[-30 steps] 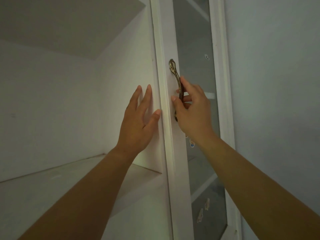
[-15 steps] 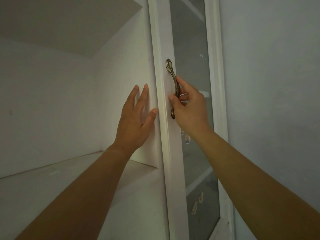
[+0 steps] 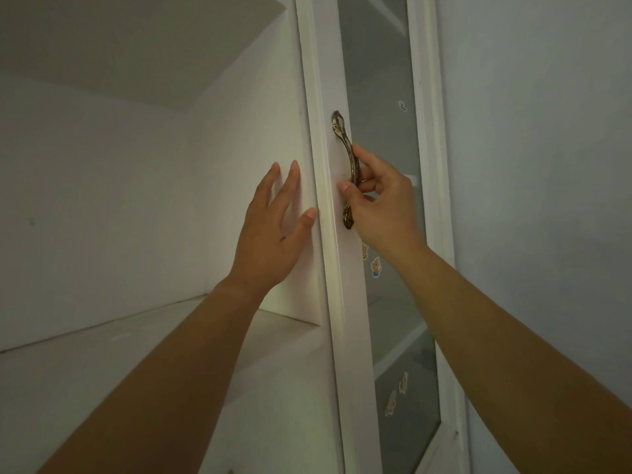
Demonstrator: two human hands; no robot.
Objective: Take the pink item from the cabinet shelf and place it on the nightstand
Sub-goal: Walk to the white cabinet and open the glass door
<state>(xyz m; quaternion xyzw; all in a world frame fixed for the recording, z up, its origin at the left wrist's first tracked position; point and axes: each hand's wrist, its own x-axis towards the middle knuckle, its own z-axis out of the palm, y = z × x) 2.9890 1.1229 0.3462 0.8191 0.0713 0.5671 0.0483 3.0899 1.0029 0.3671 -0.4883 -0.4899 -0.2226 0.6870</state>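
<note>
Handle (image 3: 346, 169): tarnished brass-toned metal, ornate, slightly glossy. Door frame (image 3: 330, 268): smooth white-painted wood, matt. Door pane (image 3: 379, 138): frosted glass.

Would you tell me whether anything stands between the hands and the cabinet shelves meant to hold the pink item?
Yes: the glass door covers the shelves behind it; the right hand grips its handle, the left hand lies flat against the panel beside it. No pink item shows there or on the open shelf.

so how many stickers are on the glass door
5 stickers: one small, high on the glass; two just under the right hand; two low down. The right arm may hide more.
</note>
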